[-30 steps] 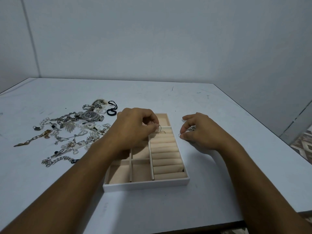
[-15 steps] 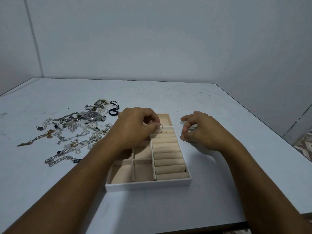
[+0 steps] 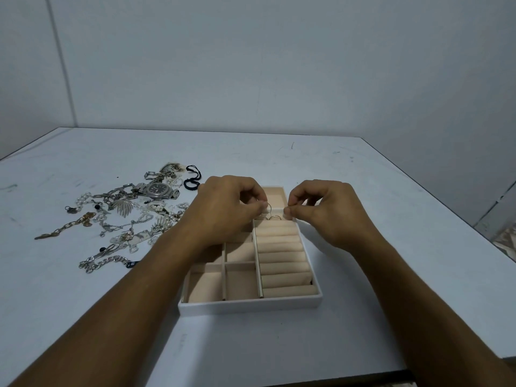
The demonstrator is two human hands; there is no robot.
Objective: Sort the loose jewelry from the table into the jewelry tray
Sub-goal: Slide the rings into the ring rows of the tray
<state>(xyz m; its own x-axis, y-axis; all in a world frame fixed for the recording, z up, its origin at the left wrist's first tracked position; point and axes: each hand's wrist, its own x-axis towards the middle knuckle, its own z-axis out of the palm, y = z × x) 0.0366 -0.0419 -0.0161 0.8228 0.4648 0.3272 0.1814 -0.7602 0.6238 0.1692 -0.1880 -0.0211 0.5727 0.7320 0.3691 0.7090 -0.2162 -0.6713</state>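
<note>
Head: left hand (image 3: 226,210) pinches ring (image 3: 269,208); right hand (image 3: 327,212) fingers (image 3: 288,211) pinched together.

Loose jewelry (image 3: 122,219) lies left of tray (image 3: 251,305).

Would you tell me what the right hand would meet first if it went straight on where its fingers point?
Probably the ring that the left hand pinches, just beyond the right hand; depth is unclear.
</note>
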